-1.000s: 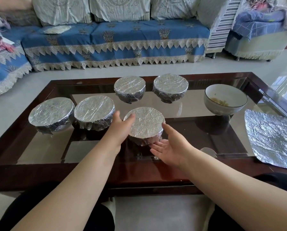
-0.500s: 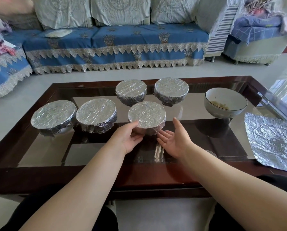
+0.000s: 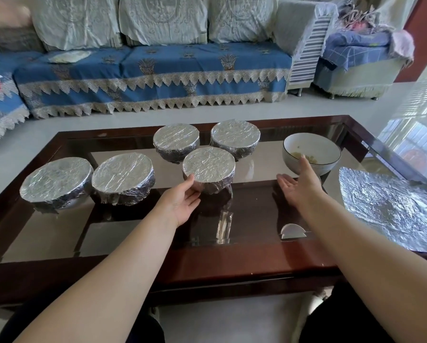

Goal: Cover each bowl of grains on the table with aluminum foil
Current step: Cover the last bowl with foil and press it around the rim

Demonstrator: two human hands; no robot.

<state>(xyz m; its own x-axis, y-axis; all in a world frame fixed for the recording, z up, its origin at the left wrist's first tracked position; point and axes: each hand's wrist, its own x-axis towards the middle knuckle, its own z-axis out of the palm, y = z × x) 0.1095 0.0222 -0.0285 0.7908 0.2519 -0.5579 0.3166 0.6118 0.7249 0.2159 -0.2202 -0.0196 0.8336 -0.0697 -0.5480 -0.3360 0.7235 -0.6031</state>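
Glass table (image 3: 138, 233), left grip (image 3: 180, 201) touching foil-covered bowl (image 3: 208, 169)

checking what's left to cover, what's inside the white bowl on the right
The uncovered white bowl holds a few pale yellowish grains at its bottom. The right hand hides part of its near rim.

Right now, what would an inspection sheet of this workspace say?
Surface: glass-topped table with a dark wood frame.
Job's things: five foil-covered bowls; one uncovered bowl with grains; a loose foil sheet at the right edge.
Clutter: nothing seen.
Hands: left hand touches the nearest covered bowl's side; right hand open, holding nothing, reaching toward the uncovered bowl.
Cables: nothing seen.
Surroundings: blue-covered sofa, armchair, pale floor.
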